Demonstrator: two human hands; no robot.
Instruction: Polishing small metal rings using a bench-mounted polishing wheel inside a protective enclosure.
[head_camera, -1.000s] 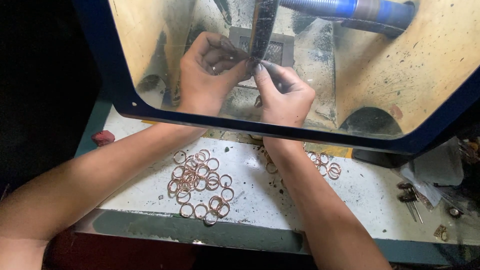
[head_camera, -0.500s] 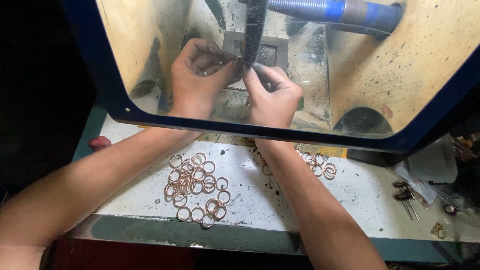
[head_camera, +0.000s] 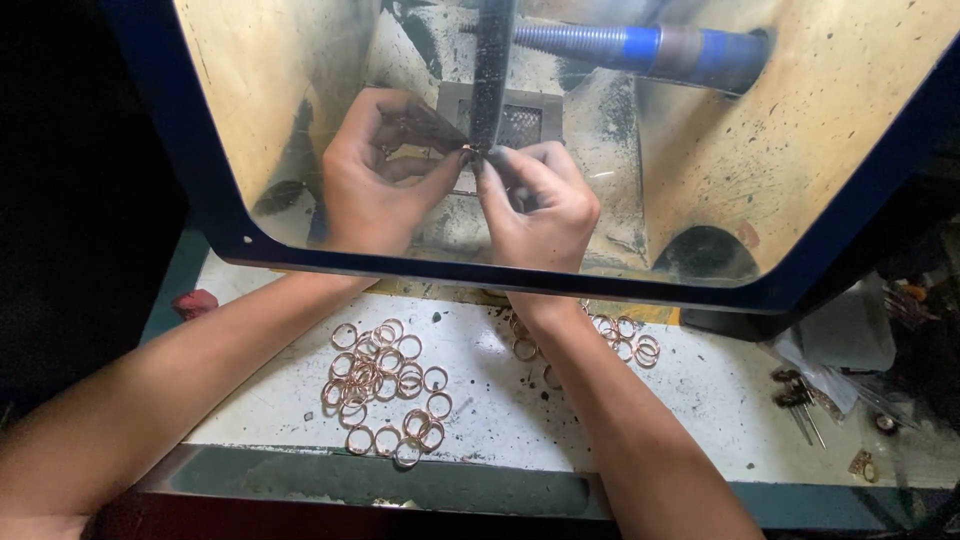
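Both hands reach behind a clear shield (head_camera: 300, 120) framed in blue. My left hand (head_camera: 375, 175) and my right hand (head_camera: 540, 205) meet fingertip to fingertip, pinching a small copper ring (head_camera: 468, 151) between them. The ring is held against a dark upright wheel or belt (head_camera: 491, 70) just above the fingers. Most of the ring is hidden by the fingertips.
Several copper rings (head_camera: 385, 385) lie in a loose pile on the spattered white bench (head_camera: 700, 400) under my left forearm, and a smaller group (head_camera: 625, 340) lies beside my right wrist. A blue hose (head_camera: 640, 45) runs at the top. Small tools (head_camera: 800, 400) lie at the right.
Both hands have drawn closer together and risen slightly, fingertips now meeting at the wheel. The view has shifted a little; the ring piles stay put.
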